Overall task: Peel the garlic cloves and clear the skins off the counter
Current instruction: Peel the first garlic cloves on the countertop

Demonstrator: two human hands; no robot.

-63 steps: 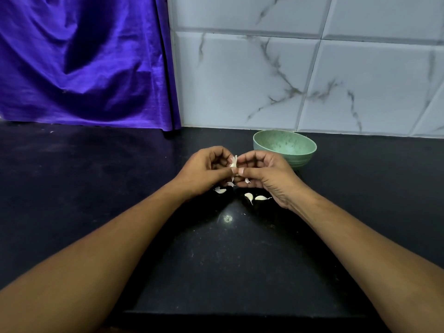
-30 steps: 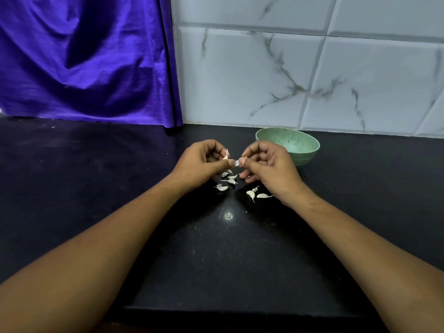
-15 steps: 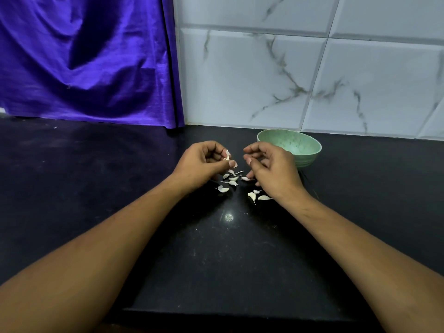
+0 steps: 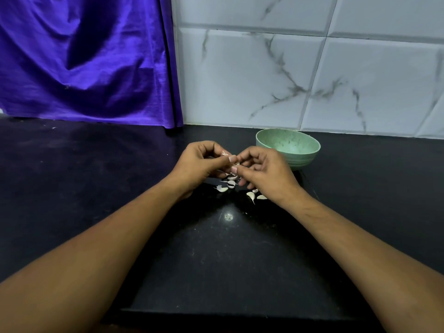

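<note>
My left hand and my right hand meet above the black counter. Between their fingertips is a small garlic clove, mostly hidden, with a bit of pale skin showing. My left thumb and fingers pinch it, and my right fingertips pinch at it from the other side. Several white skins and cloves lie scattered on the counter just below the hands. Two more pieces sit under my right wrist.
A pale green bowl stands just behind my right hand, near the marble-tiled wall. Purple cloth hangs at the back left. The counter's front edge runs near the bottom of the view.
Half a second ago my right hand was apart from the left after dropping a skin piece. Now it has come back to the clove in my left hand.
</note>
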